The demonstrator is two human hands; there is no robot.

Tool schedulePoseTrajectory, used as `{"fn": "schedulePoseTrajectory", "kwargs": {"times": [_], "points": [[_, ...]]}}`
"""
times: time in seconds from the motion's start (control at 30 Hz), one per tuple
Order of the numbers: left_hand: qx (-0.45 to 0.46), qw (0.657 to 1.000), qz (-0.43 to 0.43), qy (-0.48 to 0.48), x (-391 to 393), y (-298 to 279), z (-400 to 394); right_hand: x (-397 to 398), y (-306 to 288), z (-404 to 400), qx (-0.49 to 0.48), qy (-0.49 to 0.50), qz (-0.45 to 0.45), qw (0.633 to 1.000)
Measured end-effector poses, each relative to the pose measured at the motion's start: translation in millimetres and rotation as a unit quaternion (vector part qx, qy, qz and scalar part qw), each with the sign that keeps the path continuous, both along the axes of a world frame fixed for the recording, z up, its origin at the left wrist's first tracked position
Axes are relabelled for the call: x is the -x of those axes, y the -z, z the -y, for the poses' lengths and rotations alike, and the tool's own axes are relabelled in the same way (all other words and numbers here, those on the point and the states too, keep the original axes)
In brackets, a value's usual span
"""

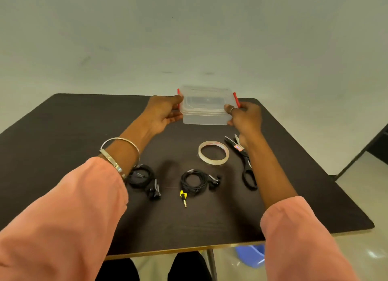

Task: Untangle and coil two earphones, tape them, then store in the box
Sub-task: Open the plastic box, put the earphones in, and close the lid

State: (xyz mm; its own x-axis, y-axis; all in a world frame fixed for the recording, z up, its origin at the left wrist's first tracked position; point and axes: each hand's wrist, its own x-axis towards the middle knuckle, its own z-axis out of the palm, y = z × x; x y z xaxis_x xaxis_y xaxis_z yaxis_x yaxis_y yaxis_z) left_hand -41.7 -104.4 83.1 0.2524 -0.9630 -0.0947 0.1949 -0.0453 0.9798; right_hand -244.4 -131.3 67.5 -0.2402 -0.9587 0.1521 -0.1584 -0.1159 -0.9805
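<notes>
Dark table (84, 121): both hands grip box (204, 112), long axis left-right.

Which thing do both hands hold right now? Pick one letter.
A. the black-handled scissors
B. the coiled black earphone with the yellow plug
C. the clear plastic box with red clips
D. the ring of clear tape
C: the left hand and right hand grip opposite sides of the clear plastic box with red clips; the other things lie untouched on the table.
</notes>
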Motion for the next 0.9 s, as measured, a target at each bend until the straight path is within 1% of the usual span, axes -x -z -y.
{"fn": "schedulePoseTrajectory", "kwargs": {"times": [0.17,0.27,0.43,0.53,0.67,0.8,0.83,0.9], "points": [[-0.012,0.997,0.032,-0.064,-62.5,23.1,-39.4,-47.7,14.6,-21.9,-0.047,-0.102,-0.027,0.993],[-0.014,0.994,0.042,-0.102,-89.8,44.0,-58.0,-71.2,23.9,-33.1,-0.060,-0.134,-0.037,0.988],[-0.021,0.986,0.086,-0.144,-109.7,72.5,-69.0,-93.2,35.4,-39.9,-0.051,-0.141,-0.088,0.985],[-0.016,0.979,0.116,-0.164,-114.1,81.5,-67.7,-92.6,40.7,-39.1,-0.045,-0.144,-0.102,0.983],[0.002,0.972,0.135,-0.191,-113.6,91.2,-65.6,-89.6,48.0,-34.8,-0.024,-0.149,-0.128,0.980],[-0.011,0.966,0.137,-0.220,-113.7,96.5,-63.8,-86.7,55.1,-32.4,-0.059,-0.146,-0.111,0.981],[-0.014,0.964,0.145,-0.223,-114.4,97.2,-63.5,-86.0,57.0,-32.6,-0.062,-0.150,-0.130,0.978],[-0.024,0.952,0.200,-0.232,-114.6,97.1,-65.9,-83.9,58.2,-31.9,-0.015,-0.135,-0.242,0.961]]}}
